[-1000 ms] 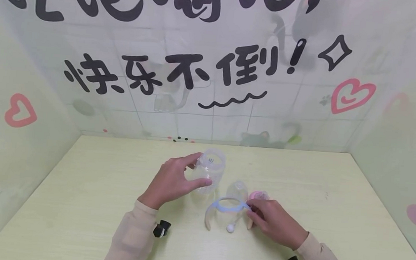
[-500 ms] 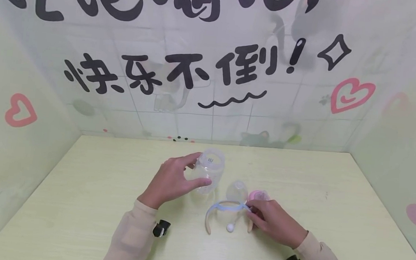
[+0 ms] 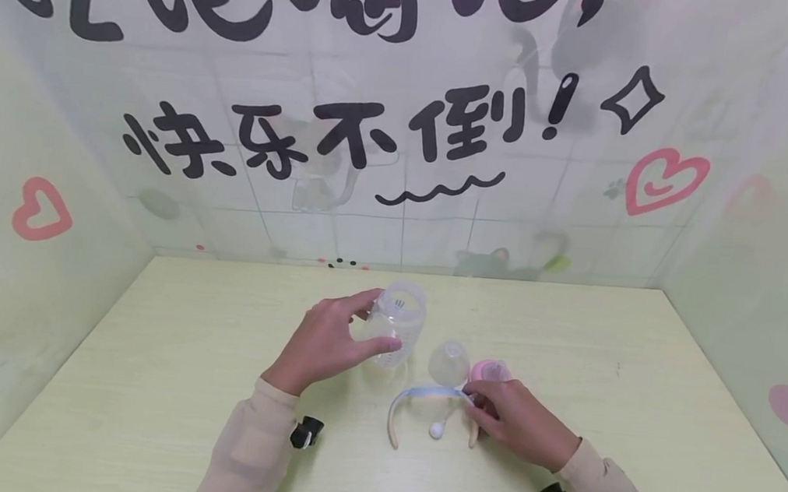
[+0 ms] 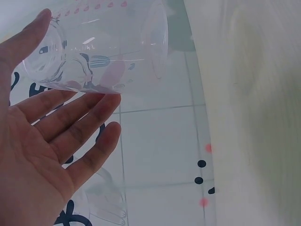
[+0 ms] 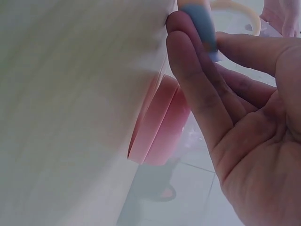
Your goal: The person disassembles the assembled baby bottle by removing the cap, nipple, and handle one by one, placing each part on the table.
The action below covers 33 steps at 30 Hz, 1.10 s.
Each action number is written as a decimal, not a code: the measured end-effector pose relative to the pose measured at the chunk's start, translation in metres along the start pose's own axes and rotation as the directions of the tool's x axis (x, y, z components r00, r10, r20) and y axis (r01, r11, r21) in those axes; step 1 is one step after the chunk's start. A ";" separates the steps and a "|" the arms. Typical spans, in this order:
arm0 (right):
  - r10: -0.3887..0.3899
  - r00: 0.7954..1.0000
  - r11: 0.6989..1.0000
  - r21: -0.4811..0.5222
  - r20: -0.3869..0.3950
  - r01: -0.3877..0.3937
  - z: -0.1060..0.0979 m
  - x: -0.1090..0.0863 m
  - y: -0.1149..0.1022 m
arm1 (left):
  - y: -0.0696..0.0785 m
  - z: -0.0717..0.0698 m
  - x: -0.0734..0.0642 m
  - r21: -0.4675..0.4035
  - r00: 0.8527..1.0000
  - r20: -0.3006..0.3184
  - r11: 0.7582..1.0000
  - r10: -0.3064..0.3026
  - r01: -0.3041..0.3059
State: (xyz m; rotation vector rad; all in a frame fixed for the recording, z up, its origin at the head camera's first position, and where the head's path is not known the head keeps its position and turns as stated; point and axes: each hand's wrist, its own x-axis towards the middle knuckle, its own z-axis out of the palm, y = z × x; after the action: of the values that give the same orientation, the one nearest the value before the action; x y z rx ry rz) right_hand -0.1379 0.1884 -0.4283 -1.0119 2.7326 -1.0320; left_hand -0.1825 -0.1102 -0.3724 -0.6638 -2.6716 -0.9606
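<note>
My left hand (image 3: pixel 325 345) grips a clear baby bottle body (image 3: pixel 396 332) between thumb and fingers, its wide rim tilted up. The left wrist view shows pink and blue prints on the bottle wall (image 4: pixel 103 61). Lower and to the right, my right hand (image 3: pixel 526 422) pinches one side of a blue bottle handle (image 3: pixel 432 392) with two beige curved grips. The handle's ring appears nearly edge-on. Close by the right fingers lies a pink bottle collar (image 5: pixel 160 122) with a clear nipple, partly covered by the hand in the head view.
Behind the handle, a clear dome cap (image 3: pixel 449 363) stands on the pale wooden table (image 3: pixel 143 380). A small white ball on a thin tube, likely a straw weight (image 3: pixel 436 431), lies between the handle's grips. Printed walls (image 3: pixel 395 238) enclose the table's back and sides.
The handle has turned in my right hand: its ring, seen as an oval earlier, now shows almost edge-on and its left grip reaches lower. My left hand and the bottle stay in place.
</note>
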 end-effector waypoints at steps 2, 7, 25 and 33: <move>0.009 1.000 1.000 -0.008 0.001 -0.009 0.000 0.001 -0.001 | -0.001 0.001 -0.001 -0.005 1.000 -0.001 1.000 0.001 -0.001; 0.063 0.998 0.998 0.000 -0.016 -0.063 -0.007 0.003 -0.008 | -0.002 0.001 0.000 -0.013 1.000 0.002 1.000 0.002 -0.002; -0.075 0.948 0.993 0.068 -0.309 0.101 -0.015 0.055 -0.036 | -0.004 0.007 0.002 -0.211 0.995 0.102 0.977 -0.015 0.036; -0.027 0.956 0.989 0.130 -0.291 0.067 -0.012 0.068 -0.038 | -0.005 0.012 0.004 -0.287 0.987 0.158 0.956 -0.020 0.065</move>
State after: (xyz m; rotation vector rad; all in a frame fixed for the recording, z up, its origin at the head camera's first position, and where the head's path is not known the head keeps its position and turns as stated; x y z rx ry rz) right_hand -0.1727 0.1336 -0.3840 -0.9782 2.8158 -1.4634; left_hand -0.1893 -0.1042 -0.3828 -0.7696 -2.7095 -1.3880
